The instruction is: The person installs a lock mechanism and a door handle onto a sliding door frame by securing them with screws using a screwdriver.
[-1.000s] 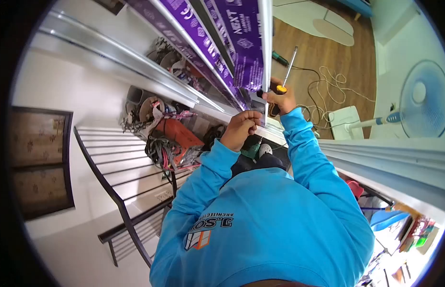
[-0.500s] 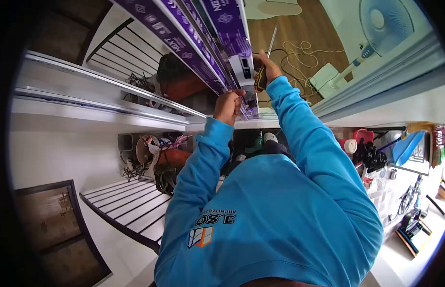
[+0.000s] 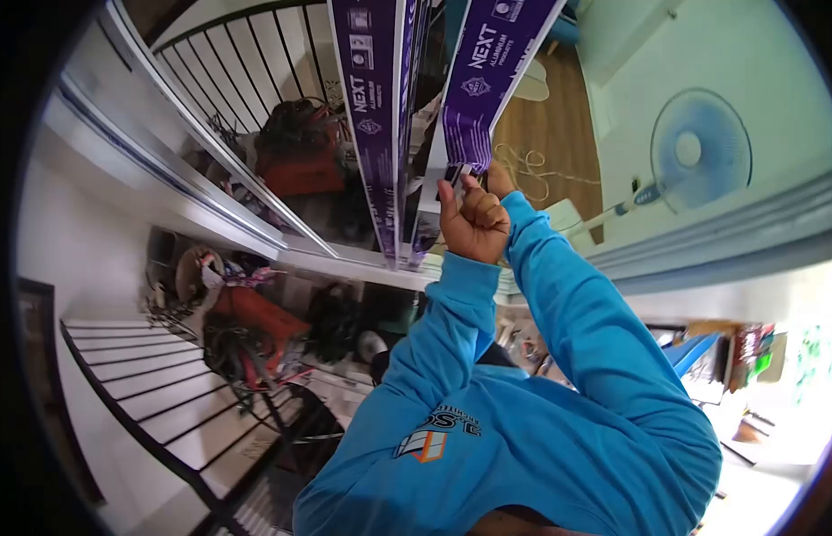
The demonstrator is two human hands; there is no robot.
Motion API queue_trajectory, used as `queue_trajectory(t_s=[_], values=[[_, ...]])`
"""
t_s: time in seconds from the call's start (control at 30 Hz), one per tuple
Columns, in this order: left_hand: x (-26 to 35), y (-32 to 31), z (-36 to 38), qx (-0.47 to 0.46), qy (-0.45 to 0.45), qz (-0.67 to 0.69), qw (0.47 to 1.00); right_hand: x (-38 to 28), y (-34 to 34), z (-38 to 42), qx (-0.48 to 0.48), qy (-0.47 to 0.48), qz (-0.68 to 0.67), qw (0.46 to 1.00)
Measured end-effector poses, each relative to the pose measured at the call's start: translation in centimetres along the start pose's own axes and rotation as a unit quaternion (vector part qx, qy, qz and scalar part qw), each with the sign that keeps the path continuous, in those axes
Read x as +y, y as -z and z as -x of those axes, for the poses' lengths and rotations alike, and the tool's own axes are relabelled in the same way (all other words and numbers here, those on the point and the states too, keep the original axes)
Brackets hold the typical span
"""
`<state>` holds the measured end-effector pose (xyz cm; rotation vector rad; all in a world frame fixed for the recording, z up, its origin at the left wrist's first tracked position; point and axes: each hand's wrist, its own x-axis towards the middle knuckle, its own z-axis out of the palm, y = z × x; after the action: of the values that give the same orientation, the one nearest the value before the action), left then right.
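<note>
My left hand (image 3: 475, 221) is raised palm toward me, its thumb and forefinger at a small black and silver fitting (image 3: 461, 171). The other fingers of that hand are curled in. The fitting is at the lower end of an upright aluminium profile (image 3: 474, 80) covered in purple printed film, which is wrinkled near the bottom. My right hand (image 3: 500, 181) is just behind, against the right side of that profile. Its fingers are mostly hidden by the profile and my left hand, so what it holds does not show. A second purple-wrapped profile (image 3: 373, 125) stands to the left.
A white and blue fan (image 3: 700, 147) stands at the right beyond the sill, with a pale cord (image 3: 528, 170) on the wooden floor (image 3: 568, 116). Black railings (image 3: 148, 393) and an orange-red bag-like object (image 3: 264, 317) are at the left. A sliding track (image 3: 193, 147) runs along the upper left.
My view has turned and shifted. The screwdriver my right hand held earlier no longer shows. My left hand has turned palm toward me and come up to the fitting on the right profile.
</note>
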<state>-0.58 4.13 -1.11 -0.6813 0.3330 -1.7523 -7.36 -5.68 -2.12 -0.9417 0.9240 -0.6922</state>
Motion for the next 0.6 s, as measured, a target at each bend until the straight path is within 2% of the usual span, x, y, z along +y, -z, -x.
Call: queue_trajectory(t_s=[0.03,0.1,0.17,0.2,0.23,0.27,0.3,0.37,0.4,0.43,0.47,0.53,0.57,0.6], values=[[-0.6,1.3,-0.6,-0.049,-0.014,0.043,0.998,0.2,0.0,0.1,-0.004,-0.007,0.018,1.000],[-1.7,2.0,-1.9,-0.040,-0.014,0.058,0.997,0.1,-1.0,0.9,-0.005,0.057,0.030,0.998],[-2.5,2.0,-3.1,-0.095,-0.080,0.063,0.990,-0.2,-2.5,2.1,-0.011,0.112,0.031,0.993],[-2.2,2.4,-4.2,-0.079,-0.136,0.032,0.987,-0.4,-3.3,2.6,-0.015,0.141,0.027,0.989],[-1.8,2.6,-5.2,-0.084,-0.148,0.039,0.985,-0.6,-4.0,3.0,-0.021,0.171,0.024,0.985],[-1.3,2.5,-6.4,-0.099,-0.210,0.037,0.972,-0.8,-4.6,3.1,-0.029,0.205,0.021,0.978],[-0.9,2.3,-7.6,-0.114,-0.268,0.035,0.956,-1.2,-4.8,2.5,-0.037,0.205,0.030,0.978],[-0.7,3.2,-8.8,-0.157,-0.276,0.058,0.947,-1.8,-4.3,1.7,-0.021,0.149,-0.095,0.984],[-1.0,2.9,-8.6,-0.146,-0.280,0.043,0.948,-0.7,-1.6,0.3,-0.020,0.148,-0.083,0.985],[-1.0,2.6,-8.4,-0.135,-0.284,0.027,0.949,-0.2,0.9,-2.8,-0.099,0.174,-0.071,0.977],[-0.2,4.2,-8.6,-0.185,-0.255,0.014,0.949,0.9,3.9,-3.9,-0.177,0.195,-0.062,0.963],[-0.3,3.9,-8.0,-0.157,-0.254,0.006,0.954,2.2,10.4,-7.8,-0.324,0.229,-0.061,0.916],[-0.2,3.7,-7.7,-0.134,-0.246,-0.010,0.960,1.0,9.3,-5.7,-0.322,0.227,-0.063,0.917],[0.1,4.3,-7.9,-0.136,-0.239,-0.020,0.961,-1.7,6.8,-2.3,-0.134,0.235,-0.018,0.963]])
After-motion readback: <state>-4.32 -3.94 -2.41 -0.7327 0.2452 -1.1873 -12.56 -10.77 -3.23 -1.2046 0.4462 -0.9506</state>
